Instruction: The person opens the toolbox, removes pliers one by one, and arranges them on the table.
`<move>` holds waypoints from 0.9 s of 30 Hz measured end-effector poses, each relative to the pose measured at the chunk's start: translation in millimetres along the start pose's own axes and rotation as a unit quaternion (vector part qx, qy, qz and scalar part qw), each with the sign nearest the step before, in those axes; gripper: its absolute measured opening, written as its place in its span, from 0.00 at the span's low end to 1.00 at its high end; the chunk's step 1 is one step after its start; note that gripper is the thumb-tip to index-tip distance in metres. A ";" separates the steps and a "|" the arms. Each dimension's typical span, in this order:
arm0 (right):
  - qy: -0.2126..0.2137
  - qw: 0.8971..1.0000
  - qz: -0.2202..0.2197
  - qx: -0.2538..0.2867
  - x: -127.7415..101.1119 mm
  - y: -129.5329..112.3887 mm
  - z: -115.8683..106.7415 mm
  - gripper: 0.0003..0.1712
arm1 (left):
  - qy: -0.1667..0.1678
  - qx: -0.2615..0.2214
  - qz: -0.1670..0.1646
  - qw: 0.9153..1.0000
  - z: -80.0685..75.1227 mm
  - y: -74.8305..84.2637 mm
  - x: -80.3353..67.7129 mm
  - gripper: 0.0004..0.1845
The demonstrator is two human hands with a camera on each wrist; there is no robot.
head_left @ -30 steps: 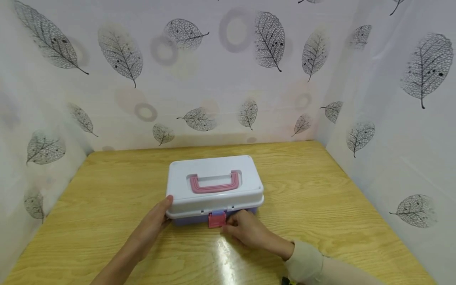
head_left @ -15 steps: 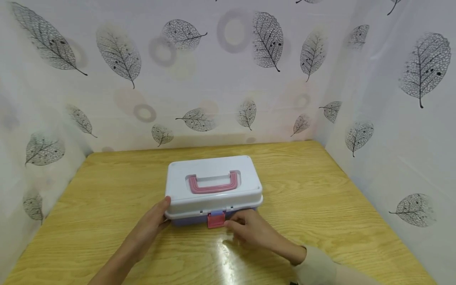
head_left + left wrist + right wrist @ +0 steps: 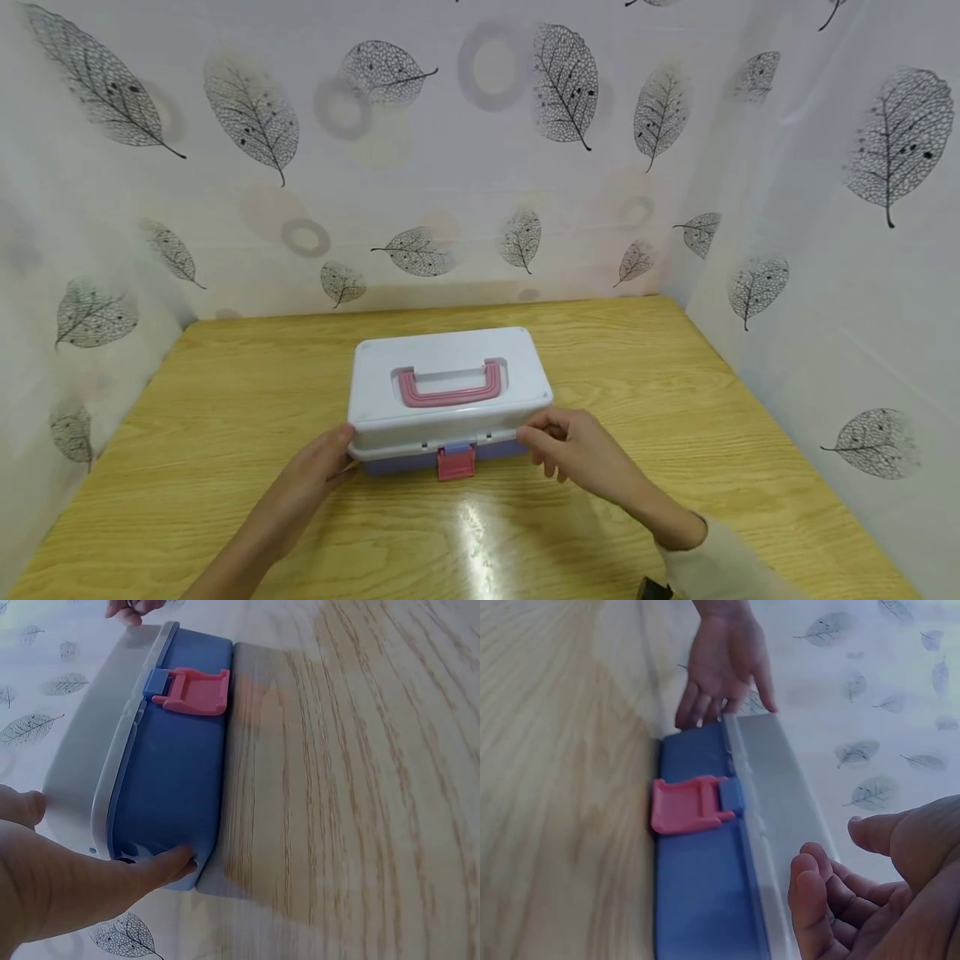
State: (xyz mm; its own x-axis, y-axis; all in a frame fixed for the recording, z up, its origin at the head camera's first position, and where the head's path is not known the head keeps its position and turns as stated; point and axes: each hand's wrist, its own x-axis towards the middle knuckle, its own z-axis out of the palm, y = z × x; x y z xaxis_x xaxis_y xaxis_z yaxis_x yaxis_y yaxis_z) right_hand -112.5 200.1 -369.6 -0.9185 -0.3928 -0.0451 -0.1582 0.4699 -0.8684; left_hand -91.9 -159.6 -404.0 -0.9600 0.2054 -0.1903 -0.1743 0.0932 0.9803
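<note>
Evidently, the right hand (image 3: 588, 454) had just left the pink latch (image 3: 456, 463) and was found at the front right corner of the white lid (image 3: 780, 780). The box (image 3: 450, 423) had not shifted: it stood upright near the middle of the wooden table (image 3: 675, 408), lid down, handle (image 3: 450, 398) folded. The latch hung before the blue base (image 3: 169, 772); full unhooking could not be confirmed. In my judgement, attention had passed from the fastening to the lid. Right grip: fingers bent, thumb apart, nothing seen held; contact with the lid could not be told. Left hand (image 3: 311, 467): thumb on the lid's corner, straight fingers against the base at the left end, bracing without clenching. Markings: no brand, label or lettering was legible on the visible faces; the wall covering (image 3: 465, 192) showed printed leaves and rings.
</note>
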 end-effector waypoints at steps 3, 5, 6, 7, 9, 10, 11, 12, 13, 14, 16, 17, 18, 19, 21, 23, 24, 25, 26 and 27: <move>0.023 1.000 -0.001 -0.004 -2.3 -1.7 -13.0 0.18 | -0.001 0.005 -0.009 1.000 -1.1 -0.2 -1.1 0.39; 0.042 0.999 0.003 -0.006 -2.9 -1.8 -20.9 0.18 | -0.003 0.007 -0.019 1.000 -1.5 -0.2 -1.2 0.41; 0.052 0.999 0.004 -0.009 -2.8 -1.3 -24.5 0.18 | -0.006 0.008 -0.024 1.000 -1.6 -0.3 -1.1 0.41; 0.063 0.998 0.003 -0.013 -2.4 -0.5 -27.8 0.17 | -0.008 0.008 -0.031 0.999 -1.6 -0.1 -1.0 0.41; 0.082 0.996 -0.004 -0.019 0.0 2.6 -33.4 0.16 | -0.010 0.008 -0.043 0.999 -2.0 -0.3 -0.9 0.42; 0.090 0.995 -0.013 -0.026 2.0 5.3 -35.3 0.16 | -0.011 0.009 -0.047 0.999 -2.3 -0.6 -0.9 0.42; 0.097 0.994 -0.023 -0.032 4.3 8.4 -37.0 0.16 | -0.011 0.009 -0.049 0.999 -2.4 -1.1 -1.1 0.42; 0.102 0.993 -0.034 -0.039 7.2 12.3 -38.3 0.17 | -0.011 0.009 -0.051 0.999 -2.7 -1.8 -1.2 0.42; 0.104 0.993 -0.046 -0.041 10.5 16.3 -39.3 0.19 | -0.008 0.009 -0.052 0.999 -3.0 -2.8 -1.2 0.41; 0.104 0.992 -0.058 -0.042 13.8 20.5 -40.2 0.22 | -0.009 0.011 -0.050 0.999 -3.3 -3.9 -1.5 0.41; 0.096 0.991 -0.077 -0.043 20.2 29.3 -41.6 0.30 | -0.009 0.012 -0.045 0.999 -3.4 -6.5 -1.3 0.40; 0.088 0.992 -0.084 -0.041 23.1 33.3 -42.4 0.33 | -0.007 0.014 -0.045 0.999 -3.3 -7.6 -0.9 0.41; 0.078 0.992 -0.091 -0.037 25.6 36.8 -43.2 0.37 | -0.007 0.016 -0.043 0.999 -3.2 -8.6 -0.4 0.41; 0.065 0.993 -0.098 -0.031 28.1 40.1 -43.9 0.40 | -0.006 0.018 -0.041 0.999 -3.1 -9.5 0.0 0.41; 0.035 0.993 -0.114 -0.021 32.6 45.8 -44.8 0.45 | -0.007 0.021 -0.038 0.999 -3.0 -10.7 1.0 0.42; 0.003 0.991 -0.130 -0.004 36.5 49.5 -45.0 0.47 | -0.008 0.023 -0.036 0.999 -3.0 -11.2 1.3 0.43; -0.010 0.990 -0.137 0.003 38.3 50.8 -44.7 0.48 | -0.011 0.020 -0.034 0.999 -3.1 -11.3 1.4 0.43; -0.023 0.989 -0.144 0.010 40.1 52.2 -44.4 0.48 | -0.012 0.018 -0.033 0.999 -3.3 -11.3 1.4 0.43; -0.033 0.988 -0.149 0.014 41.3 53.0 -44.0 0.49 | -0.015 0.015 -0.031 0.999 -3.4 -11.2 1.2 0.43; -0.041 0.988 -0.150 0.018 42.2 53.5 -43.6 0.49 | -0.016 0.011 -0.032 0.999 -3.4 -11.1 1.2 0.43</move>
State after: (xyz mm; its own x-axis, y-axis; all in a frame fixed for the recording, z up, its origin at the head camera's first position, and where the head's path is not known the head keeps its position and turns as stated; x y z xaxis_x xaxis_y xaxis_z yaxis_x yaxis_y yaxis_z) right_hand -175.5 243.1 -396.5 -0.7996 -0.5731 0.1793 -0.4049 0.2940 -0.8658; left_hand -91.9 -163.7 -414.9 -0.9399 0.2286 -0.2536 -0.2292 0.1283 0.9649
